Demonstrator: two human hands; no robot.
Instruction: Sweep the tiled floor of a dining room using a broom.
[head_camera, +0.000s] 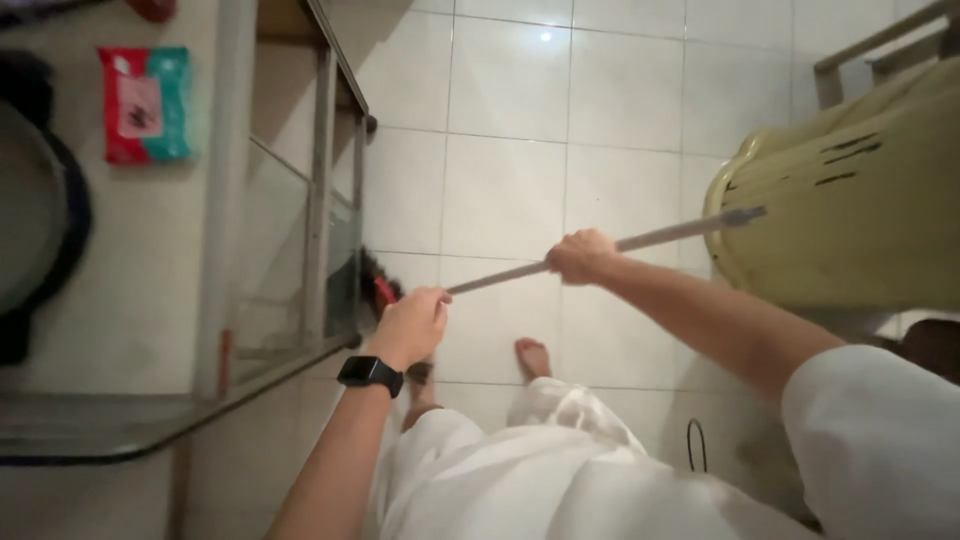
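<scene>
Head view, looking down at a white tiled floor (505, 190). Person grips a long thin grey broom handle (640, 240) w/ both hands. Left hand (412, 322), black smartwatch (371, 374) on its wrist, has fingers curled shut around the lower part of the handle, close to the glass table edge. Right hand (582, 256) is further up the pole, fingers wrapped tight around it, arm stretched out from a white sleeve (880, 440). Handle runs diagonally: top end up-right, in front of a pale yellow plastic chair (850, 200); lower end goes down-left toward a red and dark broom head (380, 285), mostly hidden behind the glass table (150, 420) w/ metal frame. A red and teal packet (146, 103) lies on the tabletop. Bare foot (533, 357) stands on the tiles between the hands, white garment below it.
</scene>
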